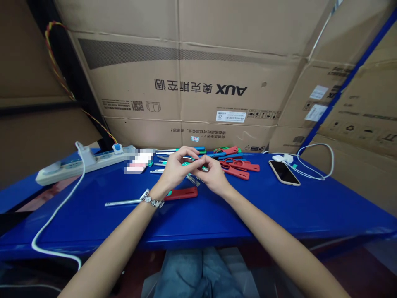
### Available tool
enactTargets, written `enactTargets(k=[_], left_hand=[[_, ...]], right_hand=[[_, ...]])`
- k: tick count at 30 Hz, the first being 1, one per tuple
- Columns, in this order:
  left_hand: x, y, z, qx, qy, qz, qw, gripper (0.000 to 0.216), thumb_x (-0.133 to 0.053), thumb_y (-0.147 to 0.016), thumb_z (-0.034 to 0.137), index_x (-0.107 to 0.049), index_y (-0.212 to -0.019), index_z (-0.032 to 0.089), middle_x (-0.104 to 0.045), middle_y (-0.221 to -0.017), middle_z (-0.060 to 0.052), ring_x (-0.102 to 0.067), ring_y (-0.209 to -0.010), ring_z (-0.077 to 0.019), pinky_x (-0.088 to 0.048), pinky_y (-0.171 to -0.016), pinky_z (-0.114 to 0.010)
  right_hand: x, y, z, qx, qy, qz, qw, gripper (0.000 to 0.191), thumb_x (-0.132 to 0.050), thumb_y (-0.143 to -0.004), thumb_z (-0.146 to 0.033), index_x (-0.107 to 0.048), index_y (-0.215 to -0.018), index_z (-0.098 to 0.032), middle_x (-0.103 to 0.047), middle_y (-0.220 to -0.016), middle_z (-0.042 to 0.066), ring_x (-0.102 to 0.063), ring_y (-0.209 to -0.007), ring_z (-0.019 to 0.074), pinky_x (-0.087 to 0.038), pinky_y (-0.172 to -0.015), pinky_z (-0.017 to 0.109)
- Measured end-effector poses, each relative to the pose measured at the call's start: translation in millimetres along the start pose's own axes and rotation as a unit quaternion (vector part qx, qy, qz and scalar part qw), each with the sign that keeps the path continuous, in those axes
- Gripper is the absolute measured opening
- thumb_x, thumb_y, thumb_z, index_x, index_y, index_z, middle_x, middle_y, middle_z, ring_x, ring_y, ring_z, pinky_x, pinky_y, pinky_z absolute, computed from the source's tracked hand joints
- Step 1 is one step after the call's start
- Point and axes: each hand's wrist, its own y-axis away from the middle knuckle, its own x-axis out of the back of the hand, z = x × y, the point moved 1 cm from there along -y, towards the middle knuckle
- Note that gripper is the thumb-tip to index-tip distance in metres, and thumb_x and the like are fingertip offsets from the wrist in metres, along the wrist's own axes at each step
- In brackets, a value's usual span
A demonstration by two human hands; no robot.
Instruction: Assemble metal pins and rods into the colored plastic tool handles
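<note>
My left hand (177,165) and my right hand (212,173) meet above the middle of the blue table, with fingertips pinched together. What they hold is mostly hidden by the fingers; some green shows between them. Just beneath the fingers is a small clear piece (193,179); I cannot tell if it is held. Nearer me lies a stick lighter with a red handle (182,193), a green part and a silver tube (122,203), partly behind my left wrist. Right of my hands lie several red handle shells (237,171). Several silver tubes (159,171) lie to the left.
A white power strip (105,158) with plugs and a white cable (58,213) runs along the left. At the right, a phone (284,172) rests beside a white charger cable (330,163). A large cardboard sheet (198,62) stands behind the blue table (263,215).
</note>
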Motion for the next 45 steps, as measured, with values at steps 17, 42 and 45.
enactTargets(k=[17, 42, 45], left_hand=[[12, 0, -5, 0.034, 0.05, -0.016, 0.998, 0.02, -0.082, -0.073, 0.034, -0.072, -0.071, 0.017, -0.068, -0.104, -0.007, -0.064, -0.098, -0.0211, -0.052, -0.087, -0.036], [22, 60, -28, 0.033, -0.269, -0.215, 0.938, 0.022, -0.069, -0.087, 0.041, -0.072, -0.088, 0.02, -0.069, -0.092, -0.004, -0.063, -0.084, -0.0194, -0.05, -0.078, -0.031], [22, 59, -28, 0.043, -0.258, -0.21, 0.942, 0.023, -0.069, -0.086, 0.042, -0.072, -0.088, 0.019, -0.069, -0.092, -0.004, -0.063, -0.082, -0.0189, -0.049, -0.077, -0.03]], right_hand=[[-1, 3, -7, -0.024, -0.035, -0.02, 0.999, 0.043, -0.079, -0.069, -0.044, -0.043, -0.065, -0.021, -0.051, -0.062, -0.005, -0.045, -0.058, 0.0099, -0.04, -0.058, 0.024], [-3, 11, -14, 0.134, 0.16, 0.037, 0.977, 0.024, -0.062, -0.09, -0.029, -0.068, -0.112, -0.022, -0.062, -0.086, 0.002, -0.053, -0.06, 0.0108, -0.048, -0.059, 0.026], [-2, 13, -20, 0.135, 0.152, 0.012, 0.979, 0.025, -0.056, -0.093, -0.03, -0.072, -0.111, -0.021, -0.069, -0.101, 0.007, -0.057, -0.064, 0.0117, -0.052, -0.062, 0.028]])
